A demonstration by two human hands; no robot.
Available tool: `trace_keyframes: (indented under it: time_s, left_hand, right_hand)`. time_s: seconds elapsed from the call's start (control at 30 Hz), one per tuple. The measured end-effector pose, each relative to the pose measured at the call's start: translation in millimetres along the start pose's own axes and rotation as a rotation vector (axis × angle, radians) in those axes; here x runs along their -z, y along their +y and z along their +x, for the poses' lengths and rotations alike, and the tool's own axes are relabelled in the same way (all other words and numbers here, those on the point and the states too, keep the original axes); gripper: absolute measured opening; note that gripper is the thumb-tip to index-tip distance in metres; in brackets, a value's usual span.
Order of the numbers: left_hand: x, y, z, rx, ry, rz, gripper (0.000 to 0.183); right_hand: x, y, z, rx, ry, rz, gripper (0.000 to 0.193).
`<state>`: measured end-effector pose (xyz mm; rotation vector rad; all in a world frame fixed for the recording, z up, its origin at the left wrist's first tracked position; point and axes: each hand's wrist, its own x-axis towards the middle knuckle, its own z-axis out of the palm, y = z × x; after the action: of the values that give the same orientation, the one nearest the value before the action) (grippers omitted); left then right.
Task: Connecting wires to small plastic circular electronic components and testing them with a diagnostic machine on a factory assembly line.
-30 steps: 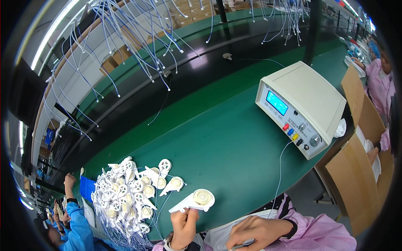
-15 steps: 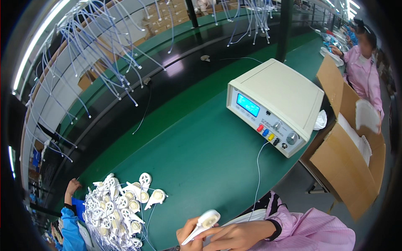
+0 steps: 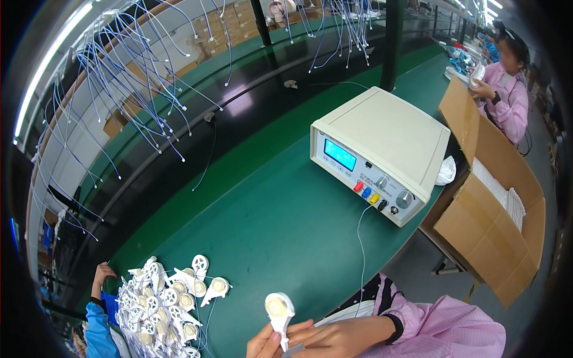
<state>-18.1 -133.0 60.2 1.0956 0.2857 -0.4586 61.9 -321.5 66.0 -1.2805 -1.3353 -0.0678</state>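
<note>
My left hand (image 3: 262, 342) is closed around the narrow stem of a white plastic part with a round head and cream disc (image 3: 278, 306). The part stands nearly upright, disc side showing. Beside it, my right hand (image 3: 349, 335) reaches in from the right, fingers bent near the stem's lower end. A greyish bit shows at those fingertips, but the lower picture edge cuts it off. Left of my hands lies a heap of similar white parts (image 3: 156, 310) with thin wires, some showing spoked wheels, others cream discs.
A beige test instrument (image 3: 382, 149) with a lit blue screen stands on the green table (image 3: 262, 238); a thin cable (image 3: 361, 250) runs from it toward me. At right are an open carton (image 3: 489, 221) and a person in pink (image 3: 507, 101). Wires (image 3: 137, 77) hang upper left; another person's blue sleeve (image 3: 100, 328) is lower left.
The white part has swung from slanted to nearly upright in my left hand, its disc raised. My view has shifted slightly. The person in pink has moved a white piece away from the carton.
</note>
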Motion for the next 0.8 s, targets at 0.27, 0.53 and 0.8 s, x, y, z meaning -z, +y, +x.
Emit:
trace_keyframes:
  time_s: [0.27, 0.53, 0.8]
  left_hand:
    - [332, 230, -9, -0.333, -0.302, 2.122, 0.022]
    - [513, 273, 69, -0.524, -0.1, 2.436, 0.012]
    - [604, 240, 48, -0.496, 0.14, 2.36, 0.022]
  right_hand:
    - [-3, -2, -7, -0.032, 0.061, 0.136, 0.016]
    - [1, -10, -4, -0.021, 0.131, 0.15, 0.014]
    - [0, -10, -4, -0.195, 0.014, 0.25, 0.011]
